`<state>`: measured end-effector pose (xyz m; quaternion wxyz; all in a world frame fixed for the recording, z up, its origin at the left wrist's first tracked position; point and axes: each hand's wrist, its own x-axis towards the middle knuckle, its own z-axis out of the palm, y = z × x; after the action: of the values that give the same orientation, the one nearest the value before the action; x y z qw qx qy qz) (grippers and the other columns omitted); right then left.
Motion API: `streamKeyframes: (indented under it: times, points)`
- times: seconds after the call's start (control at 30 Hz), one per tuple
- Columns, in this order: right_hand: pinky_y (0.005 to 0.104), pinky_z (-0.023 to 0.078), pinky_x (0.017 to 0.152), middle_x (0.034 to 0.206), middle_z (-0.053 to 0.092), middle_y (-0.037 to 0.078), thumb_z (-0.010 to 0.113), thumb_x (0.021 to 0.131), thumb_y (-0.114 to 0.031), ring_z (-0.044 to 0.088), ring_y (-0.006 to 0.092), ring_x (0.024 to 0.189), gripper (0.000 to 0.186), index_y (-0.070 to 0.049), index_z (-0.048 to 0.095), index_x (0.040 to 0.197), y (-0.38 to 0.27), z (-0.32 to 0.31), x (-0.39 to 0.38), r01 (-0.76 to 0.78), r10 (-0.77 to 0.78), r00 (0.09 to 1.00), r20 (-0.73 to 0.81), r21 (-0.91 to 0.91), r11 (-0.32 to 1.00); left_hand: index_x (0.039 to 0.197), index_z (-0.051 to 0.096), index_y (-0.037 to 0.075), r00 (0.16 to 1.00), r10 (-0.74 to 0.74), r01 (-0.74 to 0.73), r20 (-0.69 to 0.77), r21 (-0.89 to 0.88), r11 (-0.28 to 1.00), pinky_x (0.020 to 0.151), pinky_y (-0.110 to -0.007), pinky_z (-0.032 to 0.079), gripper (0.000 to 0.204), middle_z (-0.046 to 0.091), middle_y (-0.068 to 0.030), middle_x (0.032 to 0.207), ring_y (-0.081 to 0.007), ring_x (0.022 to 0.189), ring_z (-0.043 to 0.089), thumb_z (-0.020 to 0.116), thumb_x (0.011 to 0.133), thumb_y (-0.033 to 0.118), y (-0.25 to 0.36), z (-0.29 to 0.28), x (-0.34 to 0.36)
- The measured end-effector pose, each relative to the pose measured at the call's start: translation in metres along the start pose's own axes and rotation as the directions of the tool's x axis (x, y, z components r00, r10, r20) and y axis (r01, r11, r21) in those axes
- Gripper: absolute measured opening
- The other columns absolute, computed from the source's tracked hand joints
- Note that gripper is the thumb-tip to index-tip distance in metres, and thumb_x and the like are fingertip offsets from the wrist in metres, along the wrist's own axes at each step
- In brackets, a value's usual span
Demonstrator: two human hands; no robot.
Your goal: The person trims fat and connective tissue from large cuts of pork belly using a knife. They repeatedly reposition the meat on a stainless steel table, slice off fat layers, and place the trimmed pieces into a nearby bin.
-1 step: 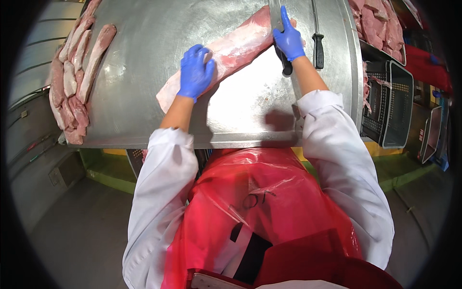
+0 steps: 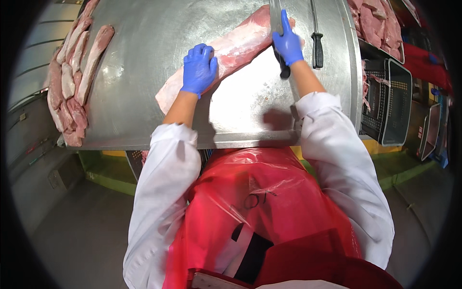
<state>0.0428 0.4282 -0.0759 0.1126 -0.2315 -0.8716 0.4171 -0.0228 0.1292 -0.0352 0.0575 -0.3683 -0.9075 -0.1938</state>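
A long pale-pink pork loin (image 2: 240, 44) lies slantwise on the steel table, its far end to the right. My left hand (image 2: 199, 70), in a blue glove, rests on the nearer half of the loin with its fingers bent over the far side and the thumb apart. My right hand (image 2: 288, 44), also gloved in blue, is closed on a knife (image 2: 283, 66) with a black handle. Its index finger stretches along the blade, which stands across the loin's far right end. A small piece of meat shows just right of that finger.
Right of my right hand lies a sharpening steel (image 2: 317, 49) with a black handle. Several trimmed meat strips (image 2: 94, 62) are piled at the table's left edge. Beyond the table's right edge stand a container of meat pieces (image 2: 378, 29) and a dark perforated crate (image 2: 398, 106).
My left hand has shifted slightly to the right along the loin. My right hand and the knife have come a little nearer to me. The loin has hardly moved.
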Motion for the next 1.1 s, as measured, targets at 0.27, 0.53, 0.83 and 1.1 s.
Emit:
streamKeyframes:
  times: [0.27, 0.53, 0.83, 1.1]
  points:
    - [0.0307, 0.053, 0.051, 0.074, 0.067, 0.009, 0.056, 0.09, -0.009, 0.06, 0.0144, 0.054, 0.084, -0.026, 0.014, 0.162, -0.035, 0.005, -0.075, -0.305, 0.295, 0.952, 0.083, 0.308, 0.901, 0.115, 0.059, 0.01, 0.998, -0.028, 0.024, 0.048, 0.093, 0.995, 0.085, -0.05, 0.045, 0.025, 0.06, -0.0145, 0.109, -0.0339, 0.1, 0.059, 0.052, 0.096, 0.024, -0.009, 0.025, 0.022]
    - [0.0321, 0.053, 0.05, 0.074, 0.067, 0.01, 0.056, 0.092, -0.01, 0.06, 0.0138, 0.054, 0.083, -0.026, 0.014, 0.161, -0.036, 0.026, -0.132, -0.276, 0.262, 0.961, 0.086, 0.294, 0.915, 0.115, 0.058, 0.01, 0.996, -0.027, 0.02, 0.086, 0.086, 0.996, 0.086, -0.05, 0.045, 0.025, 0.06, -0.0151, 0.109, -0.0346, 0.1, 0.06, 0.05, 0.097, 0.024, -0.016, 0.025, 0.027]
    - [0.0306, 0.051, 0.05, 0.072, 0.065, 0.008, 0.058, 0.092, -0.006, 0.057, 0.0119, 0.052, 0.084, -0.026, 0.015, 0.162, -0.039, 0.037, -0.152, -0.274, 0.232, 0.962, 0.147, 0.483, 0.832, 0.115, 0.059, 0.01, 0.995, -0.025, 0.014, 0.098, 0.118, 0.993, 0.086, -0.052, 0.046, 0.026, 0.061, -0.0148, 0.109, -0.0355, 0.099, 0.06, 0.049, 0.097, 0.026, -0.016, 0.028, 0.025]
    - [0.0278, 0.051, 0.072, 0.095, 0.068, 0.007, 0.059, 0.09, -0.009, 0.062, 0.0117, 0.077, 0.081, -0.014, 0.021, 0.161, -0.041, 0.005, -0.268, 0.048, -0.092, 0.984, 0.151, 0.268, 0.962, 0.115, 0.059, 0.009, 0.99, -0.099, 0.089, 0.096, 0.104, 0.991, 0.087, -0.054, 0.045, 0.028, 0.061, -0.0165, 0.111, -0.0372, 0.101, 0.06, 0.048, 0.097, 0.027, -0.017, 0.034, 0.023]
